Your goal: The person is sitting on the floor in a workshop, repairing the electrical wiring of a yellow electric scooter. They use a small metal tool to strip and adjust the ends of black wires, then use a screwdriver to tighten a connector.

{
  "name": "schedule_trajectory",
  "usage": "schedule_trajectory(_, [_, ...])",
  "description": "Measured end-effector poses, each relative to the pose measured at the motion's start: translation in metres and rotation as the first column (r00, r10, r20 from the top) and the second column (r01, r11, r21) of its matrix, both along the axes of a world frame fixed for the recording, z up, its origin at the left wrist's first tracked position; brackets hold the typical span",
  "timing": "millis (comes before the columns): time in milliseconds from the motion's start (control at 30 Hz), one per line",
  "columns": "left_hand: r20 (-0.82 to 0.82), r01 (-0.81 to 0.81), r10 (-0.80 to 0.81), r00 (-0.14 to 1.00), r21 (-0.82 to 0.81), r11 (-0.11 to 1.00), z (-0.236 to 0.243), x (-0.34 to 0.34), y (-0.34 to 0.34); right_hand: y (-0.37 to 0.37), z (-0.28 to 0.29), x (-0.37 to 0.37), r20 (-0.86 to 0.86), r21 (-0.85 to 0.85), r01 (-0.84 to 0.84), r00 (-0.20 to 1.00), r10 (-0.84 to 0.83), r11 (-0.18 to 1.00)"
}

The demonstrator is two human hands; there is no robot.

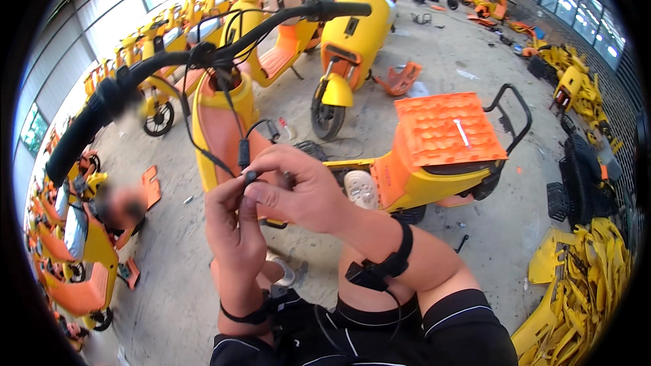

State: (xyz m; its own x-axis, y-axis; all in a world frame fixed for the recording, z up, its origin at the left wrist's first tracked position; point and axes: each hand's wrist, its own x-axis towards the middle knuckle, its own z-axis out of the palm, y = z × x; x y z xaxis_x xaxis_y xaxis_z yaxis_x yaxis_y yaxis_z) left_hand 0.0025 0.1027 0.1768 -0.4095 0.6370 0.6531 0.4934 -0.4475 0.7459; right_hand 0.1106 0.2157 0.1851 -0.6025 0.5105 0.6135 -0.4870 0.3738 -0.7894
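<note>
Both my hands meet in front of a yellow and orange electric scooter's front column [215, 122]. Between the thumb and fingers of my right hand [298, 186] is the dark round end of a black cable connector [251, 176]. My left hand [234, 224] is closed at the same spot, its fingertips pressed against the connector from below; a black cable runs down to them. Just above hangs another black plug [245, 152] on a cable from the scooter's neck. The black handlebar [271, 24] stretches above the hands, with loose cables hanging from it.
An orange ridged sheet [434, 118] covers the scooter's seat, with a wrench [462, 133] lying on it. Another yellow scooter [349, 41] stands ahead, with an orange panel [400, 80] on the floor beside it. Yellow panels [583, 291] are piled at the right.
</note>
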Motion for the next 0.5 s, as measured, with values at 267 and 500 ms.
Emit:
schedule_trajectory(267, [-0.300, -0.198, 0.192, 0.935, 0.010, 0.980, 0.010, 0.000, 0.002, 0.002, -0.004, 0.000, -0.155, 0.172, 0.139, 0.982, -0.112, 0.975])
schedule_trajectory(500, [-0.328, -0.254, 0.276, 0.903, 0.109, 0.961, 0.007, -0.002, 0.006, -0.012, 0.009, 0.007, -0.212, 0.208, 0.180, 0.968, -0.136, 0.961])
